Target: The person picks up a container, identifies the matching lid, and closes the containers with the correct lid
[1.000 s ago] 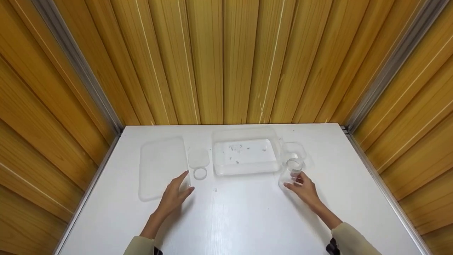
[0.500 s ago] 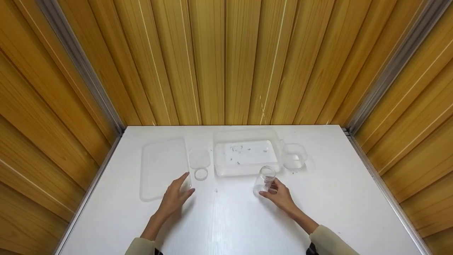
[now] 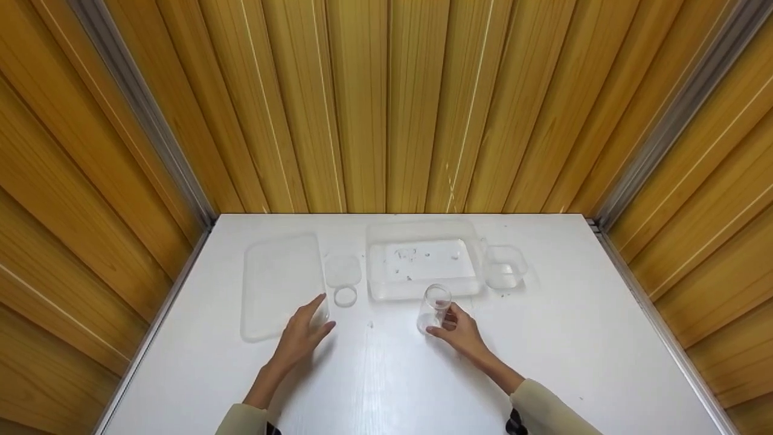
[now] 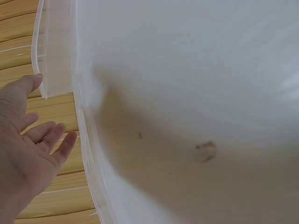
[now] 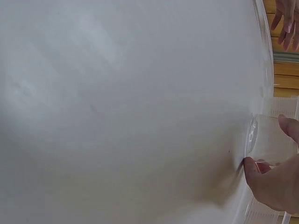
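A clear, round plastic jar (image 3: 430, 311), open at the top, stands upright in front of the large clear tub. My right hand (image 3: 462, 333) holds it from the right, thumb and fingers round its lower side. In the right wrist view the jar's base (image 5: 252, 133) is at or close to the white surface; I cannot tell whether it touches. My left hand (image 3: 297, 337) has its fingers spread and holds nothing. It hovers by the lower right corner of a large clear lid (image 3: 279, 287). A small round lid (image 3: 345, 296) lies beyond its fingertips.
The clear rectangular tub (image 3: 423, 289) stands at the back middle, with small specks showing at its bottom. A small square container (image 3: 506, 273) is to its right. A small square lid (image 3: 343, 270) lies left of it. Wood-patterned walls (image 3: 386, 109) enclose the white table (image 3: 386, 386).
My right hand has carried the jar leftward from in front of the small square container to in front of the tub. My left hand has stayed nearly still.
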Available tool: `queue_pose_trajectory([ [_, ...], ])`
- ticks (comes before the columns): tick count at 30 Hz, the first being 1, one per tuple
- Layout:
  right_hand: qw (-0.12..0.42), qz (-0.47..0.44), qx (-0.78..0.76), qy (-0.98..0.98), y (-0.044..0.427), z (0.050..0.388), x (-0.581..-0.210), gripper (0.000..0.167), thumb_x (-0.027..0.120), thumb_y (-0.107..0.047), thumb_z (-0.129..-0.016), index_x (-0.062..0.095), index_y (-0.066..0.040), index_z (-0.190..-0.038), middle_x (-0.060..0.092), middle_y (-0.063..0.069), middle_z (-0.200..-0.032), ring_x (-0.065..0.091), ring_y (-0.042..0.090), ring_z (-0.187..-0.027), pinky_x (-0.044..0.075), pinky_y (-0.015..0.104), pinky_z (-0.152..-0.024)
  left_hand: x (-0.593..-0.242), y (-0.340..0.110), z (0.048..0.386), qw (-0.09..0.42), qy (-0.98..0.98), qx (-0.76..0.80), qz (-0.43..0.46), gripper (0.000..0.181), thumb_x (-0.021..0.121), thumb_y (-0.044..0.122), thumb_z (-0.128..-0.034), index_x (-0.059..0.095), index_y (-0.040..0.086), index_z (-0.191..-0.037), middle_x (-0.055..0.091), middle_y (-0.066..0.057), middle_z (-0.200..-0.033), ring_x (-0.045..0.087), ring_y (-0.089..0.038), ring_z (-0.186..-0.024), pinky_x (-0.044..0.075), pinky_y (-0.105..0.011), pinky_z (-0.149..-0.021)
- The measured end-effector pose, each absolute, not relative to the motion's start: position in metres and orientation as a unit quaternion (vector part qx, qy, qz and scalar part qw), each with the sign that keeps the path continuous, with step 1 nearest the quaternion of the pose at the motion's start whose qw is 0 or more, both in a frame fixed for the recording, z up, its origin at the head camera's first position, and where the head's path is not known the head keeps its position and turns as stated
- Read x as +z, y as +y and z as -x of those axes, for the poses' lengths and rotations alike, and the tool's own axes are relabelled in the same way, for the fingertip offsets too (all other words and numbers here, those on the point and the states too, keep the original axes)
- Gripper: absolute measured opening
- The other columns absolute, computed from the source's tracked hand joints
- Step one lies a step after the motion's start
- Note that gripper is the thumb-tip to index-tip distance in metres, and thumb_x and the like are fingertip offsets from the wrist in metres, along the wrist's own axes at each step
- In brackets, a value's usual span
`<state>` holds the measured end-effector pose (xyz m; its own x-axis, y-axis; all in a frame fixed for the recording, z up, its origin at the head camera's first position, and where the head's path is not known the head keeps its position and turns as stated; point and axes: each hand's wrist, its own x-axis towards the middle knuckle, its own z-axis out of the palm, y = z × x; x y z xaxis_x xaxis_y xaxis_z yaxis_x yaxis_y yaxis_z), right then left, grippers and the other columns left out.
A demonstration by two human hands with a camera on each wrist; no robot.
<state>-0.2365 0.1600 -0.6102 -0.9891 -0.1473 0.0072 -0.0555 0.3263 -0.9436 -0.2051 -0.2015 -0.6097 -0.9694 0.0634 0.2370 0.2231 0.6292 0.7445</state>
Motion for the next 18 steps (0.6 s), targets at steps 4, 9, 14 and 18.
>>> queue_pose_trajectory([
  [4,0.039,0.082,-0.574,0.814,0.161,0.239,-0.617,0.065,0.082,-0.009,-0.085,0.05,0.01,-0.138,0.064,0.03,-0.126,0.064,0.045,-0.12,0.055,0.046,-0.103,-0.612,-0.2,0.206,0.1,-0.897,-0.423,0.088,0.065,0.072,0.024,-0.0956,0.046,0.0,-0.15,0.051,-0.023,-0.152,0.048,-0.045,-0.139,0.038,-0.063,-0.115],
  [9,0.034,0.092,-0.567,0.818,0.16,0.242,-0.621,0.062,0.083,-0.008,-0.084,0.052,0.008,-0.135,0.065,0.028,-0.124,0.063,0.044,-0.119,0.052,0.05,-0.107,-0.613,-0.197,0.211,0.102,-0.894,-0.425,0.095,0.064,0.072,0.025,-0.096,0.047,-0.001,-0.149,0.053,-0.023,-0.149,0.051,-0.045,-0.136,0.04,-0.063,-0.113],
  [14,0.041,0.096,-0.549,0.829,0.159,0.245,-0.623,0.069,0.084,-0.01,-0.082,0.048,0.008,-0.138,0.063,0.026,-0.125,0.062,0.042,-0.12,0.051,0.051,-0.108,-0.612,-0.188,0.225,0.106,-0.885,-0.444,0.089,0.063,0.074,0.02,-0.094,0.048,-0.002,-0.148,0.057,-0.025,-0.144,0.054,-0.045,-0.13,0.043,-0.063,-0.109],
  [18,0.041,0.1,-0.538,0.836,0.159,0.245,-0.625,0.073,0.085,-0.013,-0.081,0.047,0.01,-0.139,0.062,0.025,-0.126,0.062,0.041,-0.119,0.052,0.051,-0.107,-0.613,-0.179,0.24,0.123,-0.882,-0.449,0.072,0.062,0.076,0.014,-0.0908,0.05,-0.003,-0.144,0.059,-0.027,-0.139,0.056,-0.043,-0.124,0.046,-0.061,-0.104],
])
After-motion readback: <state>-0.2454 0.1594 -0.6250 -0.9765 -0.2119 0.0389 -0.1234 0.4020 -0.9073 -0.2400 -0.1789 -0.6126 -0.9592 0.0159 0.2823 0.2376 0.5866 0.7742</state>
